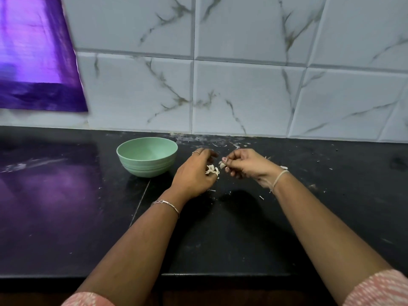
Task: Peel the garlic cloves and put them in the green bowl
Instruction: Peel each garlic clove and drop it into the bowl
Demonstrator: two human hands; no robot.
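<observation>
Your left hand (194,173) curls round a small bunch of garlic cloves (212,170), whose pale tips poke out past the fingers. Your right hand (247,165) pinches a single clove (222,164) between thumb and fingertips. Both hands hover just above the bench (220,239), close together near its back edge, with the single clove only a little apart from the bunch.

The green bowl (145,166) stands just left of your left hand, also toward the back edge, and the part of its inside that shows holds nothing. So I judge you are early in the job: no peeled clove has reached the bowl, and the one in your right hand looks like the clove being worked on now. Scraps of skin (261,197) lie scattered on the bench around and behind your hands, which suggests some peeling is under way. Left to do: finish this clove, drop it in the bowl, then go through the rest of the bunch.

Several things are hard to read. Your left hand hides most of the bunch, so you cannot count the cloves or tell which have skin on. The single clove is too small to say whether it is bare or half peeled. The near wall of the bowl hides the part of the bottom closest to you, so something small could lie there.
</observation>
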